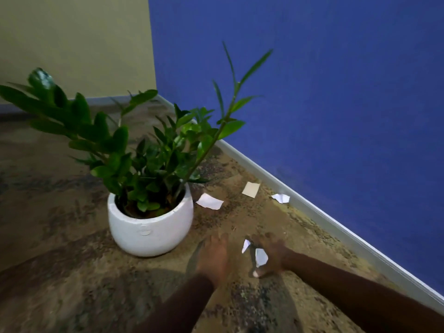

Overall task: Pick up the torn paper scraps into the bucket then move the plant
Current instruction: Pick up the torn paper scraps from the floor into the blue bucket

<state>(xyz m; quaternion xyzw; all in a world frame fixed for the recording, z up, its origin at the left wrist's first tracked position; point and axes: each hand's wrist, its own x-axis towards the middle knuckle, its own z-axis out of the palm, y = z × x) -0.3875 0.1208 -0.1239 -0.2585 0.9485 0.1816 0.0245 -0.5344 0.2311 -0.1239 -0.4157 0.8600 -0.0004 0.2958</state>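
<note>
The right hand (271,254) is low over the carpet (72,272), its fingers and thumb curled round two white bits (261,257) of paper; the hand is blurred, but the grip looks closed on them. The left hand (212,254) hangs just beside it, fingers straight and loose, holding nothing, near the white pot (149,231). The plant (149,159) stands in that pot near the corner where the blue wall (336,116) meets the beige wall (72,44). More paper lies on the carpet between pot and skirting (336,228) — a white scrap (209,201) just beside the pot, a tan scrap (251,189) further right, and a crumpled scrap (280,197) just beside the skirting.
</note>
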